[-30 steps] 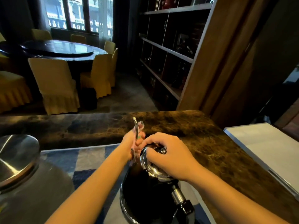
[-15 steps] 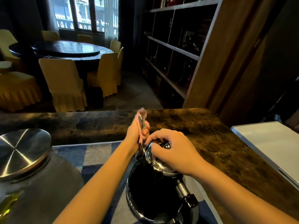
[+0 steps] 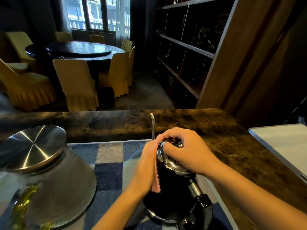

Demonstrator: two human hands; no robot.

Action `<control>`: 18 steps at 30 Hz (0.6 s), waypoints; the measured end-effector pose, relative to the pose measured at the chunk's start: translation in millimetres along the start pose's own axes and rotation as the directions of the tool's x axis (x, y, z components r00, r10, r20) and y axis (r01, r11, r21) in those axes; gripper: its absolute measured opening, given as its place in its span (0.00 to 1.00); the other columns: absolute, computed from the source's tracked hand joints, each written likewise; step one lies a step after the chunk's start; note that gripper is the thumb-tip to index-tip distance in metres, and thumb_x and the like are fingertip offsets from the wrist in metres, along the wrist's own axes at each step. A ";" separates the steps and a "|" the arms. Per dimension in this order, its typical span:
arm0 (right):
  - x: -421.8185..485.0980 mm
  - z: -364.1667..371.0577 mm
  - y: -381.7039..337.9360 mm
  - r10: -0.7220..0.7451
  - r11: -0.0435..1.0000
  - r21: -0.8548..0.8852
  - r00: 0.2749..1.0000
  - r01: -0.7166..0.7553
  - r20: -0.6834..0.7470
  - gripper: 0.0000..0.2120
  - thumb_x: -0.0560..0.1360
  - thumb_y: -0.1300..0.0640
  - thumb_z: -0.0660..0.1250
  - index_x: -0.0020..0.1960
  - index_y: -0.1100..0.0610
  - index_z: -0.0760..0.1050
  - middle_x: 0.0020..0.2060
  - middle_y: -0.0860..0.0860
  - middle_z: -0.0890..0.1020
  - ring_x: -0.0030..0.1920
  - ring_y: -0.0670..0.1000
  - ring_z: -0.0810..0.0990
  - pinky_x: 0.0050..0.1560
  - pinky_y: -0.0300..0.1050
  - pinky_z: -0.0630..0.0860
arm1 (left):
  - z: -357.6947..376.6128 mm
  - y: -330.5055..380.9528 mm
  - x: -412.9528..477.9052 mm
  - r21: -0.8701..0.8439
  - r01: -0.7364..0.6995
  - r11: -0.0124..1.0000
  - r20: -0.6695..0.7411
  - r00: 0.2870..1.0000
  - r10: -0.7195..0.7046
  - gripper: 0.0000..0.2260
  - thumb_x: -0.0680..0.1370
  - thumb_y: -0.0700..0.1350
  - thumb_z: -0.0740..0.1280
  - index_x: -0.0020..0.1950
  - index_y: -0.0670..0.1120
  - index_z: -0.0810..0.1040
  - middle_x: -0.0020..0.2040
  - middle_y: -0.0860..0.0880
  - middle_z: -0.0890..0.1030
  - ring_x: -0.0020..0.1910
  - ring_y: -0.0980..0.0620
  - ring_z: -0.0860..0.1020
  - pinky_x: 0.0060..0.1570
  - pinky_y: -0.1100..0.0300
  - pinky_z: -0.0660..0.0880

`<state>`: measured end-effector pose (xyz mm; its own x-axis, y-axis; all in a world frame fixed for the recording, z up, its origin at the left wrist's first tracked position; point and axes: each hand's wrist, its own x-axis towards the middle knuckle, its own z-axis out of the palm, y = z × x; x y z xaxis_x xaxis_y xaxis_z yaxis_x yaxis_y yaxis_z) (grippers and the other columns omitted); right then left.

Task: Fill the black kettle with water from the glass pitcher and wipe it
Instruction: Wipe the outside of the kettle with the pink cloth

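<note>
Black kettle [image 3: 167,195] sits on checked cloth [image 3: 109,156] on brown stone tabletop [image 3: 232,146]. Right hand [image 3: 186,150] grip closed over shiny lid [image 3: 169,161] on top. Left hand [image 3: 146,165] presses pink rag [image 3: 156,181] flat against kettle's left side, grip holding rag. Thin spout [image 3: 153,125] sticks up behind hands. Glass pitcher [image 3: 49,185] with steel lid [image 3: 33,146] stands at left, apart from kettle.

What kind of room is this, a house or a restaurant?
Probably a restaurant's private dining room: a big round table ringed by chairs in yellow covers, dark display shelves, and a marble counter.
</note>
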<state>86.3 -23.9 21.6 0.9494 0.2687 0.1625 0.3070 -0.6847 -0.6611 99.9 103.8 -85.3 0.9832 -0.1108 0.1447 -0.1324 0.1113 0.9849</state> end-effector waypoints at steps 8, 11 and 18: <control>-0.9 3.9 5.5 -0.094 0.995 -0.039 0.992 0.091 -0.085 0.13 0.69 0.50 0.67 0.53 0.47 0.74 0.51 0.42 0.74 0.55 0.45 0.73 0.54 0.49 0.76 | -14.3 21.6 43.0 0.267 0.279 0.923 0.337 0.870 -0.360 0.13 0.80 0.44 0.57 0.43 0.53 0.80 0.39 0.54 0.82 0.37 0.62 0.81 0.38 0.67 0.75; 0.0 2.4 3.7 -0.073 0.997 -0.031 0.994 0.070 -0.076 0.12 0.68 0.49 0.66 0.51 0.48 0.75 0.50 0.43 0.76 0.55 0.45 0.73 0.56 0.48 0.74 | -13.1 23.5 50.0 0.321 0.241 0.916 0.352 0.868 -0.351 0.10 0.80 0.42 0.58 0.47 0.54 0.76 0.44 0.55 0.80 0.36 0.68 0.80 0.32 0.76 0.73; -2.5 3.1 -0.5 -0.027 0.999 -0.025 0.997 0.026 -0.073 0.07 0.69 0.50 0.66 0.46 0.49 0.77 0.45 0.45 0.79 0.49 0.45 0.76 0.54 0.50 0.76 | 2.1 7.6 -15.1 0.031 0.196 0.980 -0.039 0.980 -0.195 0.18 0.79 0.53 0.58 0.58 0.42 0.77 0.52 0.35 0.78 0.51 0.32 0.76 0.52 0.39 0.74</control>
<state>83.6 -22.1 19.2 0.9430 0.2374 0.2334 0.3327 -0.6946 -0.6378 83.8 104.3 -79.8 0.9943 -0.0920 -0.0534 0.0589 0.0573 0.9966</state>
